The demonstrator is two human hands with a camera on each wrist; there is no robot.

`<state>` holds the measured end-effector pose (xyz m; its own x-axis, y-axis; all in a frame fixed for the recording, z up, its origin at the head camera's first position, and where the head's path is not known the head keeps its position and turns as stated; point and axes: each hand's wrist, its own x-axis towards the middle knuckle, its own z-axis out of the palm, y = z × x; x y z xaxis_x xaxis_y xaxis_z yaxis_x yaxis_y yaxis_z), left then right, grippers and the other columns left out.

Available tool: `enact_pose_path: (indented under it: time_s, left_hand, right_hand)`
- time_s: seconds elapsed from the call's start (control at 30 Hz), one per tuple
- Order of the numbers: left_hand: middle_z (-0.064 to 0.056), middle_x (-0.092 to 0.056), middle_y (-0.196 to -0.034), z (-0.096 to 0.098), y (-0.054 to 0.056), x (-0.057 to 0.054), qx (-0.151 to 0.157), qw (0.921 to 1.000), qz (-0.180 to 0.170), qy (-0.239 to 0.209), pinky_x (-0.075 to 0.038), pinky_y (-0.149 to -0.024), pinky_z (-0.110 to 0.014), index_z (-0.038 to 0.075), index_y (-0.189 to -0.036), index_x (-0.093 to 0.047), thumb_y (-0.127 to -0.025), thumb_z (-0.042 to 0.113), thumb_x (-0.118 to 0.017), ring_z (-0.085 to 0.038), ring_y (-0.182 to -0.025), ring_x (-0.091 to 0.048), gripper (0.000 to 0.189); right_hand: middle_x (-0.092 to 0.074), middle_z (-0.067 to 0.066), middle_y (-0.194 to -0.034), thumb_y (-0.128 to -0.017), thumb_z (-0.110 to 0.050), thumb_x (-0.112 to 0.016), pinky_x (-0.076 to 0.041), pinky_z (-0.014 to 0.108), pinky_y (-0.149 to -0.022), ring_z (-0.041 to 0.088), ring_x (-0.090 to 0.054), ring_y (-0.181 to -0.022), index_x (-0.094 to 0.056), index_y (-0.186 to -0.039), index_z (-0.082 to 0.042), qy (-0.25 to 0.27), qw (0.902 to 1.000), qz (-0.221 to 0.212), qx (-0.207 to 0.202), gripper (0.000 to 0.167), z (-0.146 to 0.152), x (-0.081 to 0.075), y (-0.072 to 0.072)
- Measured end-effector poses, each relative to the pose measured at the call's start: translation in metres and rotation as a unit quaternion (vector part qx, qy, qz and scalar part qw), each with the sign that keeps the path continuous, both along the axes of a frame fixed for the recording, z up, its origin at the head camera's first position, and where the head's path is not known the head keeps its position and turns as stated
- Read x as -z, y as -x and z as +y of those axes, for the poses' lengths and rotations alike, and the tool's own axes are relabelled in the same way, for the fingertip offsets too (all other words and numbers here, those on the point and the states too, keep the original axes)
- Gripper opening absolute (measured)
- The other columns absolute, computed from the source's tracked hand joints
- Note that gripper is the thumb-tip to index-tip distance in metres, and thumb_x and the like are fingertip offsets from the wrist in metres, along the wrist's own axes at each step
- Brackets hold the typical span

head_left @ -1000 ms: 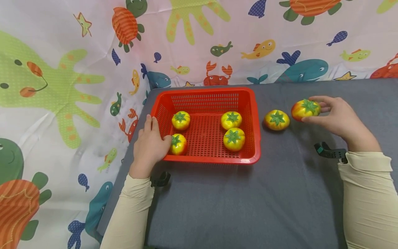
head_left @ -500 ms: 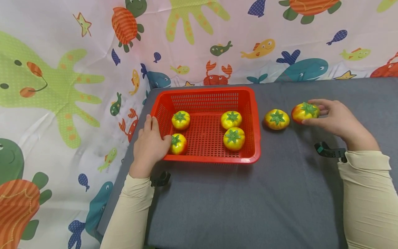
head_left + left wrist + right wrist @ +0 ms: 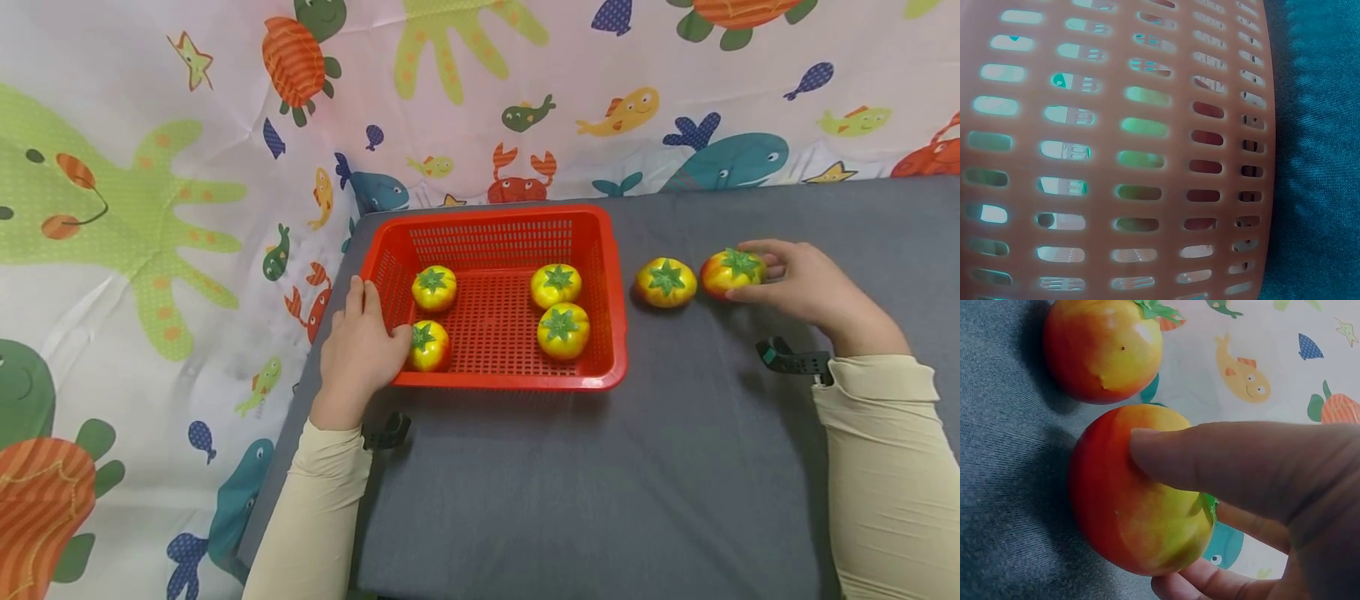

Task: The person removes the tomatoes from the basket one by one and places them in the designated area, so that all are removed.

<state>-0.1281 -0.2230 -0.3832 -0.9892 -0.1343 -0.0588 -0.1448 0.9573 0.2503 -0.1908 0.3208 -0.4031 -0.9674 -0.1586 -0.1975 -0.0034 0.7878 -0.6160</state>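
In the head view, my right hand (image 3: 806,287) holds a red-and-yellow toy tomato (image 3: 732,272) with a green leafy top between thumb and fingers. The right wrist view has the thumb on the near side of this tomato (image 3: 1141,506) and fingertips beneath it. A second tomato (image 3: 666,282) sits on the table just to its left, close beside it. My left hand (image 3: 363,350) grips the left rim of a red plastic basket (image 3: 510,381), its thumb on the inner side. Several similar tomatoes (image 3: 563,332) lie in the basket, two at each end.
A grey cloth (image 3: 600,492) covers the table. Behind and to the left hangs a white curtain (image 3: 465,133) printed with sea animals. In the left wrist view, the slotted basket wall (image 3: 1097,162) fills most of the picture.
My right hand has come down slightly with its tomato, which is now nearer the table and the neighbouring tomato. My left hand stays on the basket. The head view has shifted a little.
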Motion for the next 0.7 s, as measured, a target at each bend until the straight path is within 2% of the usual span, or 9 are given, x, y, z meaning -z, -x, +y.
enact_pose_path:
  time_s: [0.47, 0.7]
  left_hand:
    - [-0.018, -0.010, -0.176, 0.0000, -0.0009, -0.0016, 0.001, 1.0000, -0.005, 0.000, -0.055, -0.093, -0.065, 0.003, -0.168, -0.017, -0.094, 0.041, -0.060, -0.047, -0.138, -0.041, 0.093]
    - [-0.018, -0.010, -0.176, 0.0001, -0.0004, -0.0013, 0.003, 1.0000, -0.003, 0.000, -0.055, -0.093, -0.065, 0.003, -0.168, -0.018, -0.094, 0.041, -0.059, -0.047, -0.138, -0.041, 0.092]
  right_hand:
    - [-0.042, 0.044, -0.145, -0.097, -0.030, -0.075, -0.043, 0.073, -0.100, 0.060, -0.045, -0.127, -0.038, -0.155, 0.005, -0.002, 0.9996, -0.025, -0.014, 0.077, 0.0032, 0.0002, 0.0010]
    - [-0.037, 0.043, -0.149, -0.098, -0.029, -0.074, -0.042, 0.075, -0.101, 0.061, -0.041, -0.130, -0.037, -0.156, 0.005, 0.004, 0.9993, -0.035, -0.015, 0.076, 0.0036, -0.0019, -0.0006]
